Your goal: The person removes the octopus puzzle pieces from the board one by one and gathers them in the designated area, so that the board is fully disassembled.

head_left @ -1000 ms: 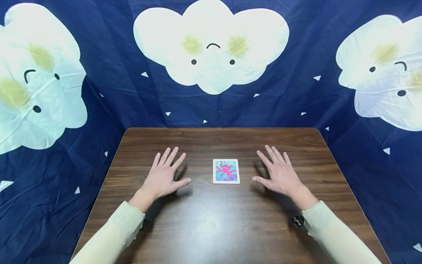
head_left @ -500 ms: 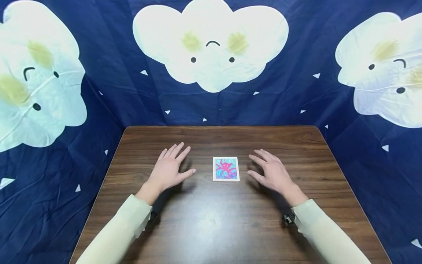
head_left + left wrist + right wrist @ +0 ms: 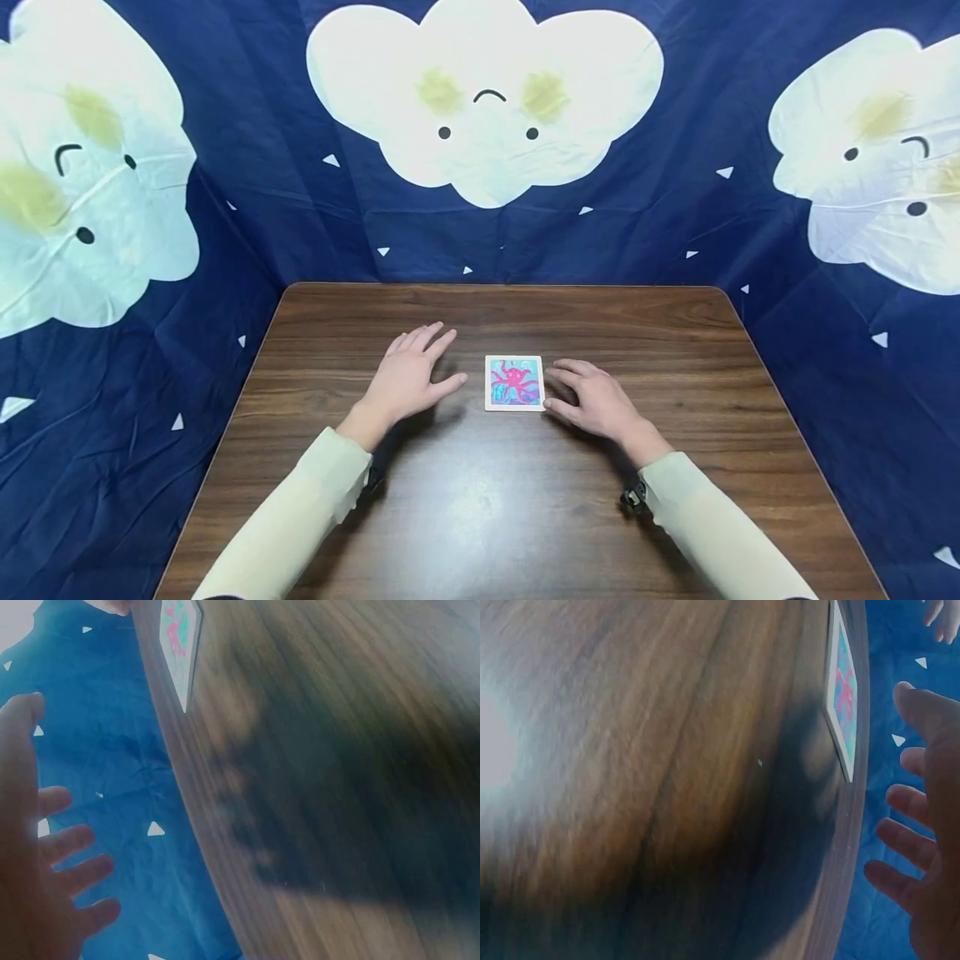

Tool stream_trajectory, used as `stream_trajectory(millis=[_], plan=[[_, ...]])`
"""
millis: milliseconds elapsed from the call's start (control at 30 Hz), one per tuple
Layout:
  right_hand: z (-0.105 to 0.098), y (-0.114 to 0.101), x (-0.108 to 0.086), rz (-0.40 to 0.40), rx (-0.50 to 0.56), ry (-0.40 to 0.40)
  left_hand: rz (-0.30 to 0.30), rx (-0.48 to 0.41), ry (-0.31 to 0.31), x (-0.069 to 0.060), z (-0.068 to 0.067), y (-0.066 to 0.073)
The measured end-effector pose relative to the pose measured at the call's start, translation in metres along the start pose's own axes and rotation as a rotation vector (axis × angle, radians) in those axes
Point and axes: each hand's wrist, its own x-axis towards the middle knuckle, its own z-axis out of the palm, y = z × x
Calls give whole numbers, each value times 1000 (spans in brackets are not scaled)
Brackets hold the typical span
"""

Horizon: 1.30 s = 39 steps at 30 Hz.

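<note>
Octopus card (image 3: 513, 383) on tbl (image 3: 667, 325) btwn L grip (image 3: 403, 382) & nearer R grip (image 3: 596, 402).

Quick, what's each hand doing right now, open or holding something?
Left hand: open, holding nothing.
Right hand: open, holding nothing, beside the octopus card; contact unclear.

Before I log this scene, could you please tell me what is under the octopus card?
The octopus card lies picture side up on the brown table, which shows around its edges. The patch directly beneath is covered, so whether anything else lies there cannot be seen.
</note>
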Motion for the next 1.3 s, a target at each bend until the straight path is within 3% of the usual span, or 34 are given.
stream_trajectory(millis=[400,667,1067,1300], plan=[[19,-11,6,-91,17,-52,19,1,-56,16,25,11],[28,-14,9,-111,4,-45,36,-61,-116,31,39,20],[32,-13,11,-140,-20,-42,50,-91,-203,57,47,30],[34,-9,12,-141,-31,-51,14,-97,-263,64,51,35]])
